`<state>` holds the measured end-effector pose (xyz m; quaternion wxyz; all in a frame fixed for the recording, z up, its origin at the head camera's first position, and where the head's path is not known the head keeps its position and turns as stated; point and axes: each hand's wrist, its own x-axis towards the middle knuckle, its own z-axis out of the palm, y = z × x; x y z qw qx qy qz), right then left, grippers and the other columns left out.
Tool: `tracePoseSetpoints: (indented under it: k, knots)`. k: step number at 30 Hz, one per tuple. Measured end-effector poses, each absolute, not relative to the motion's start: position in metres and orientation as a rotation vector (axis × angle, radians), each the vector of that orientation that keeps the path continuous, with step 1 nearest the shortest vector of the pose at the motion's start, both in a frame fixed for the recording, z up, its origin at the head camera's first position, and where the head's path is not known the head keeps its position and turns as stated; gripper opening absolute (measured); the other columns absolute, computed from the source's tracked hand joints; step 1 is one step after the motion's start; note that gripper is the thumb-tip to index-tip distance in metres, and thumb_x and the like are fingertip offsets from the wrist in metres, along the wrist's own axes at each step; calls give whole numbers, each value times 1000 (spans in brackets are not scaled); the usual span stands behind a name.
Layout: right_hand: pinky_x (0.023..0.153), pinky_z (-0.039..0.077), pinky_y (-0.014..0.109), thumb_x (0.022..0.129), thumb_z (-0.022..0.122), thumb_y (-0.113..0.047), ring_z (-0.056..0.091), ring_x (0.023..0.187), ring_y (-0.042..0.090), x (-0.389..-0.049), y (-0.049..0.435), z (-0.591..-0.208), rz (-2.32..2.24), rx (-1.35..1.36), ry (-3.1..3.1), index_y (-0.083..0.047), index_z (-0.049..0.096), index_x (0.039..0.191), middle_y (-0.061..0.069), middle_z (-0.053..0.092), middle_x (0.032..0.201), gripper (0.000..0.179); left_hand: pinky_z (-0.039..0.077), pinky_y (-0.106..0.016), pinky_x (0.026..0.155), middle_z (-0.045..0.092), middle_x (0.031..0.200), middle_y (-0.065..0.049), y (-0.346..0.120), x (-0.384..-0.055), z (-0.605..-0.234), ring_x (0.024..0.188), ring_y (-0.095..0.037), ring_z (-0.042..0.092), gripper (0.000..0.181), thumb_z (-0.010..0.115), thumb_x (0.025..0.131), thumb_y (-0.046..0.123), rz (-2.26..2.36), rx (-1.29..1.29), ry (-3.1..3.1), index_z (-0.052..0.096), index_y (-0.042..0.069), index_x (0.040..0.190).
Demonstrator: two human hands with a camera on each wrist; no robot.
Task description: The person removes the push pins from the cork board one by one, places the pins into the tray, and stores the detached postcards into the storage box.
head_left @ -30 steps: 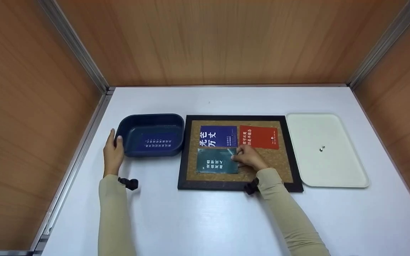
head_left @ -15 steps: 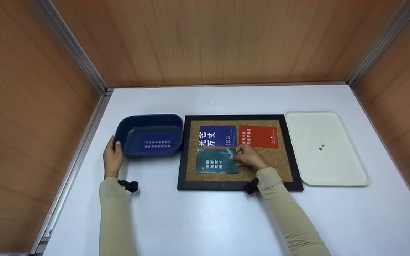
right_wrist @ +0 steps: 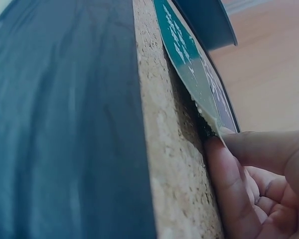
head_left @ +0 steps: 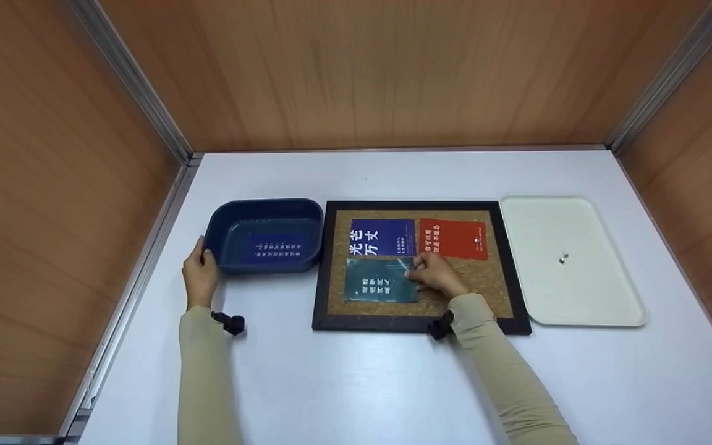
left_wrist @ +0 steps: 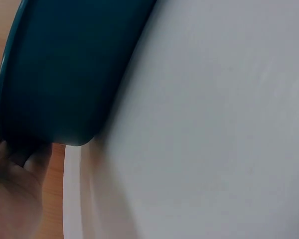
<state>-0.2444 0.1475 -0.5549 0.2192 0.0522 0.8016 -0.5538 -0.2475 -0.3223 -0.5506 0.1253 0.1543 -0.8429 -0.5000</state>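
Teal card (head_left: pixel 377 290) over the corkboard (head_left: pixel 492 284), pinched at its right edge by the right hand (head_left: pixel 437 275).
Lifted off the cork there; well apart from the left hand (head_left: pixel 200 279), gripping the dark-blue tub (head_left: pixel 266 211) at its near-left corner.

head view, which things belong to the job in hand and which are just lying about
Likely in the job:
green card, pinched by the right hand
corkboard beneath it
purple card and red card on the corkboard
blue bin, gripped by the left hand
second purple card in the bin

Perhaps just lying about, untouched:
pale tray
small metal pieces on it
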Motion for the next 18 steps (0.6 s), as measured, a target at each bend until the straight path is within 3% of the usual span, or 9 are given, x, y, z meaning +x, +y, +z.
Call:
tracePoseSetpoints:
  k: [12,13,18]
  knots:
    - [50,52,20,88,67,-4,57,54,9,-243,150,-552,-1519,138,2219,0,52,97,2,52,75,18,30,-42,116,30,153,-19,-319,-247,-552,140,-30,33,49,30,102,12,-1446,485,-2465,30,2,150]
    - [50,53,21,88,67,-4,57,54,9,-244,150,-552,-1519,132,2219,0,52,97,2,53,75,18,28,-42,117,31,153,-19,-320,-248,-553,143,-28,28,48,30,102,11,-1444,489,-2459,30,2,149]
    - [50,54,21,87,67,-3,57,52,8,-246,150,-552,-1546,126,2197,0,52,95,1,54,74,17,33,-39,113,30,154,-17,-320,-248,-552,139,-24,33,49,29,102,11,-1472,500,-2447,29,3,150]
